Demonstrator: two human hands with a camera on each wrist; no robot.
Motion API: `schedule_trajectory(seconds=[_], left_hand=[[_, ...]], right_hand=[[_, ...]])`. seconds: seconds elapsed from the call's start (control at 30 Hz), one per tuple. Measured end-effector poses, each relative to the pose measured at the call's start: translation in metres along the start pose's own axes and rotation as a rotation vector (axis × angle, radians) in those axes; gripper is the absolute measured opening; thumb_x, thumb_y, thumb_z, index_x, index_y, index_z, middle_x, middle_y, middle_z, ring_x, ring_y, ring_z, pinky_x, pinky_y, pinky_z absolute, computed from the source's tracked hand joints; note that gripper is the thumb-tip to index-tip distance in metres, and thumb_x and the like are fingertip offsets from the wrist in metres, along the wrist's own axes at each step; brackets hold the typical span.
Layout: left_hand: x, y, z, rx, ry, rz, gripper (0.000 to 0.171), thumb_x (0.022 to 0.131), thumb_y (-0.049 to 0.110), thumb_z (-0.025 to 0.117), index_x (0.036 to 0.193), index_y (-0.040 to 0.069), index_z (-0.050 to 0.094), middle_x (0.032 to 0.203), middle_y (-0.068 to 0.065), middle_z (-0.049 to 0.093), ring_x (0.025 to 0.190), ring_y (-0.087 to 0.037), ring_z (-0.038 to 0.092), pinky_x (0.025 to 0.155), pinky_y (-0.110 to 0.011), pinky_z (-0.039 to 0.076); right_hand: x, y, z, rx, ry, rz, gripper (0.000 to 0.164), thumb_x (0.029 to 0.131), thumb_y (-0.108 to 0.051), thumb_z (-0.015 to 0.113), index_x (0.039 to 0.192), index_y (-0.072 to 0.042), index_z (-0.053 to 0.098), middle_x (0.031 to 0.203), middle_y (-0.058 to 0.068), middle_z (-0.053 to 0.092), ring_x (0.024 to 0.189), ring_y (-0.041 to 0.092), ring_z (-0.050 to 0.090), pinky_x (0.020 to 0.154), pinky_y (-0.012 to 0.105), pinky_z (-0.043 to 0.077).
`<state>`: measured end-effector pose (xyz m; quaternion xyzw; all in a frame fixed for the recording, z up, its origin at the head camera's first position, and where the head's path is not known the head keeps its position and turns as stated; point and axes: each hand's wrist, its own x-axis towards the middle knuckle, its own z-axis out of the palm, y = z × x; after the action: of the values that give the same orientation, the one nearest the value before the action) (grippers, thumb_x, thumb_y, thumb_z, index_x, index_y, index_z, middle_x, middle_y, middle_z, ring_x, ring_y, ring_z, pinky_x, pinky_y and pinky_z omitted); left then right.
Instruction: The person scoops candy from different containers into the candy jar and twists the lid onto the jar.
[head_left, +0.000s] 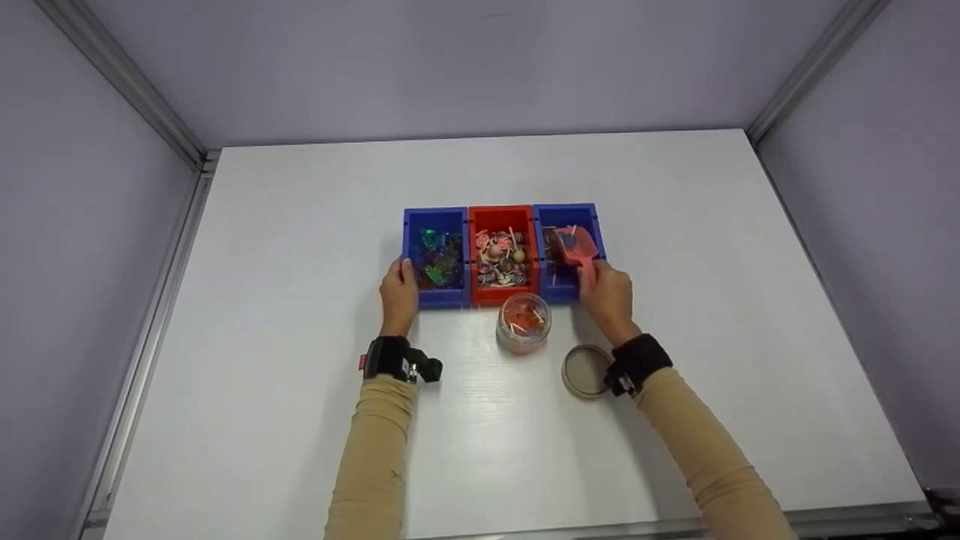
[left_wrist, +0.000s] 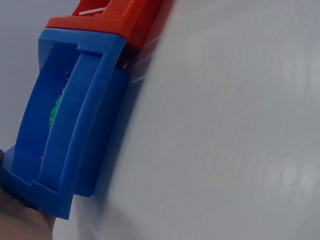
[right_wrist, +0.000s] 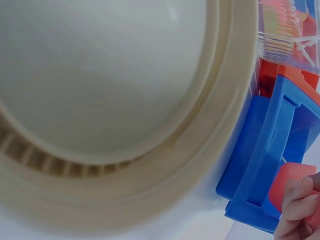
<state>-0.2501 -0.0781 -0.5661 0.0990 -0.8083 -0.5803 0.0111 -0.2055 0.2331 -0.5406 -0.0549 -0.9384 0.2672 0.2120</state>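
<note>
My right hand [head_left: 609,300] grips the handle of a pink scoop [head_left: 580,244] over the right blue bin [head_left: 566,214]. A dark blue piece and a white stick lie in the scoop's bowl. At the left blue bin [head_left: 436,298], my left hand [head_left: 398,296] holds the outer side wall, with the thumb over the rim. Green and dark shiny pieces fill that bin. Between them stands a red bin [head_left: 499,212] with several lollipops [head_left: 501,255]. In front of it is a clear jar [head_left: 523,341] with orange-red contents and white sticks.
A round beige lid [head_left: 586,371] lies on the white table [head_left: 480,450] beside my right wrist, its inside facing up. It fills much of the right wrist view. Grey walls [head_left: 480,67] border the table at the back and both sides.
</note>
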Motion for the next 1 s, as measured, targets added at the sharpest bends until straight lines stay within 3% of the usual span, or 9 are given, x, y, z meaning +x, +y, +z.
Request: schedule_trajectory(seconds=[0.23, 0.43, 0.57, 0.8, 1.0], left_hand=[[0.0, -0.002, 0.002, 0.009, 0.017, 0.0, 0.041, 0.106, 0.023, 0.035, 0.132, -0.004, 0.052, 0.127, -0.025, 0.06, 0.126, -0.032, 0.055, 0.108, -0.044, 0.044], [0.0, -0.002, 0.001, -0.002, 0.014, -0.003, 0.041, 0.106, 0.023, 0.035, 0.134, -0.004, 0.051, 0.131, -0.023, 0.059, 0.129, -0.032, 0.053, 0.109, -0.044, 0.043], [-0.001, -0.002, 0.002, 0.004, 0.016, 0.001, 0.041, 0.106, 0.023, 0.035, 0.132, -0.004, 0.052, 0.12, -0.026, 0.06, 0.118, -0.034, 0.056, 0.102, -0.044, 0.045], [-0.001, -0.001, 0.001, -0.006, 0.004, -0.013, 0.042, 0.106, 0.023, 0.035, 0.136, -0.004, 0.05, 0.137, -0.022, 0.056, 0.134, -0.032, 0.049, 0.113, -0.044, 0.041], [0.0, -0.001, 0.0, -0.017, -0.018, -0.023, 0.043, 0.106, 0.024, 0.033, 0.137, -0.002, 0.049, 0.138, -0.02, 0.055, 0.135, -0.031, 0.048, 0.114, -0.043, 0.04]], right_hand=[[-0.001, 0.002, -0.005, 0.02, -0.043, 0.035, 0.024, 0.089, -0.013, 0.064, 0.094, 0.01, 0.066, 0.074, 0.028, 0.066, 0.067, 0.041, 0.062, 0.062, 0.052, 0.05], [-0.003, 0.003, -0.013, 0.059, -0.05, 0.016, 0.023, 0.089, -0.011, 0.065, 0.094, 0.012, 0.066, 0.07, 0.024, 0.064, 0.06, 0.031, 0.055, 0.055, 0.038, 0.042], [-0.006, 0.005, -0.019, 0.085, -0.051, 0.004, 0.024, 0.09, -0.011, 0.065, 0.094, 0.013, 0.067, 0.07, 0.023, 0.064, 0.06, 0.028, 0.054, 0.055, 0.032, 0.039], [-0.01, 0.008, -0.028, 0.094, -0.09, 0.016, 0.024, 0.09, -0.012, 0.066, 0.1, 0.01, 0.069, 0.074, 0.023, 0.066, 0.063, 0.029, 0.057, 0.058, 0.034, 0.041], [-0.013, 0.01, -0.037, 0.099, -0.112, 0.02, 0.025, 0.089, -0.012, 0.067, 0.106, 0.005, 0.069, 0.078, 0.021, 0.067, 0.067, 0.029, 0.055, 0.062, 0.034, 0.04]])
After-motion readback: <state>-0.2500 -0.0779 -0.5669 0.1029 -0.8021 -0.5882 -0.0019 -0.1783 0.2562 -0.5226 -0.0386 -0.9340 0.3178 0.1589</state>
